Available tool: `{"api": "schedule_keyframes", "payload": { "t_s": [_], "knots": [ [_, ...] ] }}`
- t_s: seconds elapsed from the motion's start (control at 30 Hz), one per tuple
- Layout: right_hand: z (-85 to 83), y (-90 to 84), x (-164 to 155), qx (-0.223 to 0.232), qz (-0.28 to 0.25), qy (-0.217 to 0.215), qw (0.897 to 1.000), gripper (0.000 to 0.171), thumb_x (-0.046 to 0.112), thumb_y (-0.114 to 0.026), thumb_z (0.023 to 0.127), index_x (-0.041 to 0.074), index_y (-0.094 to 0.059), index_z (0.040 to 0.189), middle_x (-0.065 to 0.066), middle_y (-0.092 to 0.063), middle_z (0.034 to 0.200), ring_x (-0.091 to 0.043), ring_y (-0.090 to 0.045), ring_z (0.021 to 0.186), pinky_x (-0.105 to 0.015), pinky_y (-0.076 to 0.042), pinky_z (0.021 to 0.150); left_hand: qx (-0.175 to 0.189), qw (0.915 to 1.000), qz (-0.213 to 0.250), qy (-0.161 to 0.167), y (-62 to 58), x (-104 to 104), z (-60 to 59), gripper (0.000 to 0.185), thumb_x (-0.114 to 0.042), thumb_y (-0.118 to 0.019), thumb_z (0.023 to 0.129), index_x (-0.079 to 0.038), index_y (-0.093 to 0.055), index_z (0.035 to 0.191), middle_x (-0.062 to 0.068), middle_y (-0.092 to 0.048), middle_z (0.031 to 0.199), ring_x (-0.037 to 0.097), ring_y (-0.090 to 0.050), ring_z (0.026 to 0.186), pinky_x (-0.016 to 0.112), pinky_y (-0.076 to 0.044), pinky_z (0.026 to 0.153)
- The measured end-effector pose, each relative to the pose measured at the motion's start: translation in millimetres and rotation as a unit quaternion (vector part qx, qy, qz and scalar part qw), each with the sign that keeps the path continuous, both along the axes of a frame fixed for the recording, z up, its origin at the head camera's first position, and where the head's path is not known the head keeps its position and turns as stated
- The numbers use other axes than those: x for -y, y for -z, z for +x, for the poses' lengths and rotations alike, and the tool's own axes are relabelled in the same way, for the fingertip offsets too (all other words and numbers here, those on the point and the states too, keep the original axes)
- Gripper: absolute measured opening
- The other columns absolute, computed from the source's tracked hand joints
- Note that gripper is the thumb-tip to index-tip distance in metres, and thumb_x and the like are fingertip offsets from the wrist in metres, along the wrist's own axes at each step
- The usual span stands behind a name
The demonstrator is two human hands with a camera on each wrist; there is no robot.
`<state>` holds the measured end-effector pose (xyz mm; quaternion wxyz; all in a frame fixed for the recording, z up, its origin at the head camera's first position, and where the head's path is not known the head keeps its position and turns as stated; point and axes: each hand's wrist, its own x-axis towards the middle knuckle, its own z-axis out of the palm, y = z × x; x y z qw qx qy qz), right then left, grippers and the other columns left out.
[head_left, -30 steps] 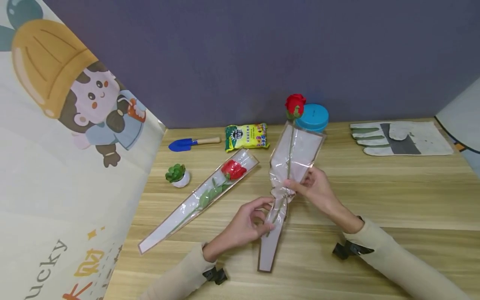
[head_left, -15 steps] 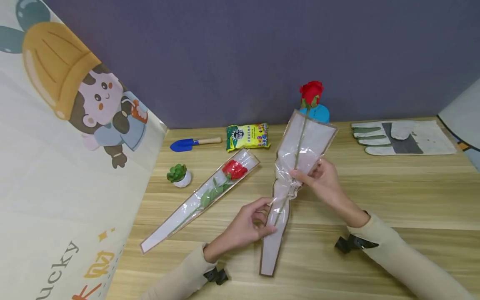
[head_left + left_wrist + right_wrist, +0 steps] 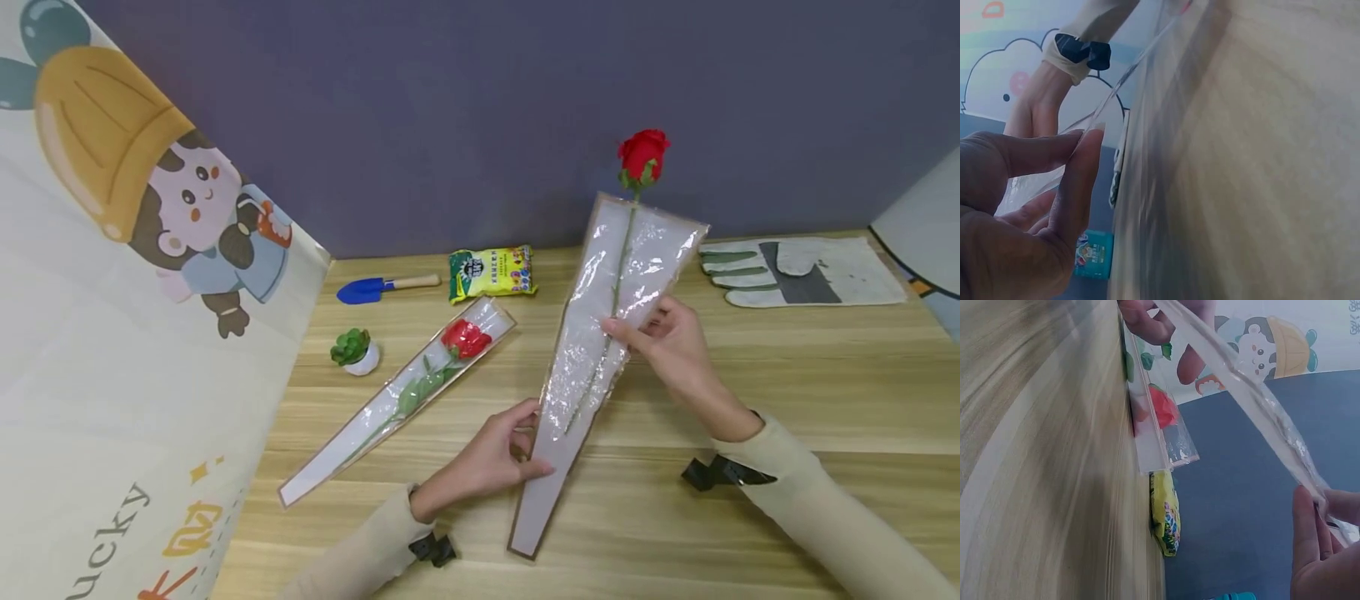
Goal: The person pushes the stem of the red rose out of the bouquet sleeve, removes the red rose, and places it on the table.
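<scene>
A red rose pokes its bloom out of the top of a long clear sleeve with a brown edge, held slanting above the table. My right hand pinches the sleeve around the stem at its wide upper half. My left hand pinches the sleeve's narrow lower part. In the left wrist view the left hand has thumb and fingers closed on the film. The right wrist view shows the right hand gripping the sleeve. A second wrapped rose lies flat to the left.
On the wooden table lie a blue trowel, a yellow packet, a small potted succulent and grey work gloves. A cartoon banner slopes along the left. A purple wall closes the back.
The right hand has moved up and away with the rose, and the bloom now stands higher. The sleeve, bunched in the middle before, is stretched straight. The left hand stays low.
</scene>
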<state>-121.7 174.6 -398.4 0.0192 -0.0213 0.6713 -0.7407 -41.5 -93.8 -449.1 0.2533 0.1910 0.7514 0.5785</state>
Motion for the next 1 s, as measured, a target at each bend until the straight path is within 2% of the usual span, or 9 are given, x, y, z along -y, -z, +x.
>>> {"api": "schedule_keyframes", "payload": {
  "t_s": [0.17, 0.37, 0.53, 0.7, 0.83, 1.0],
  "knots": [
    [0.3, 0.1, -2, -0.004, -0.028, -0.001, 1.0, 0.027, -0.002, -0.079, 0.088, 0.011, -0.064, 0.107, 0.009, -0.079, 0.091, -0.005, -0.075, 0.08, -0.02, -0.062, 0.07, -0.006, 0.9999, -0.008, 0.002, 0.0, 1, -2.8, 0.079, 0.009, -0.081, 0.081, -0.017, -0.05, 0.149, 0.018, -0.073, 0.122, 0.001, -0.07, 0.077, 0.024, -0.063, 0.071],
    [-0.2, -0.5, -2, -0.01, -0.035, -0.003, 0.999, 0.026, -0.002, -0.078, 0.089, 0.011, -0.065, 0.107, 0.008, -0.079, 0.092, -0.005, -0.075, 0.08, -0.02, -0.062, 0.07, -0.024, 0.9996, -0.014, -0.01, -2.8, 3, -9.2, 0.091, -0.001, -0.087, 0.08, -0.025, -0.042, 0.155, 0.011, -0.065, 0.134, 0.005, -0.069, 0.095, 0.027, -0.064, 0.072],
    [0.5, 0.8, -1, -0.008, -0.021, -0.007, 1.0, 0.025, -0.001, -0.078, 0.09, 0.012, -0.065, 0.107, 0.009, -0.079, 0.092, -0.005, -0.075, 0.08, -0.02, -0.062, 0.069, -0.034, 0.9984, 0.011, -0.043, -8.7, -1, -17.8, 0.086, -0.008, -0.086, 0.084, -0.025, -0.042, 0.156, 0.008, -0.063, 0.133, 0.008, -0.068, 0.099, 0.024, -0.062, 0.07],
    [1.5, 4.7, 2, -0.016, -0.015, -0.011, 1.0, 0.024, -0.002, -0.077, 0.09, 0.012, -0.065, 0.106, 0.01, -0.079, 0.091, -0.004, -0.074, 0.078, -0.019, -0.061, 0.067, -0.024, 0.9953, 0.054, -0.077, -12.9, -9, -25.7, 0.077, -0.002, -0.083, 0.085, -0.017, -0.047, 0.151, 0.018, -0.07, 0.118, 0.005, -0.062, 0.085, 0.013, -0.05, 0.063],
    [2.3, 7.9, 3, -0.018, -0.003, -0.009, 1.0, 0.023, 0.0, -0.077, 0.091, 0.012, -0.065, 0.106, 0.011, -0.079, 0.089, -0.003, -0.074, 0.077, -0.019, -0.061, 0.065, -0.003, 0.9931, 0.086, -0.081, -13.6, -14, -28.9, 0.076, 0.005, -0.08, 0.084, -0.01, -0.045, 0.151, 0.026, -0.071, 0.124, 0.006, -0.069, 0.089, 0.017, -0.058, 0.069],
    [3.8, 10.1, 3, -0.023, 0.012, -0.005, 1.0, 0.022, 0.001, -0.077, 0.091, 0.012, -0.065, 0.106, 0.011, -0.079, 0.088, -0.002, -0.073, 0.076, -0.017, -0.059, 0.063, 0.013, 0.9923, 0.091, -0.083, -13.9, -19, -29.5, 0.079, 0.006, -0.08, 0.084, -0.008, -0.042, 0.153, 0.029, -0.07, 0.126, 0.016, -0.075, 0.095, 0.027, -0.065, 0.078]
  ]
}}
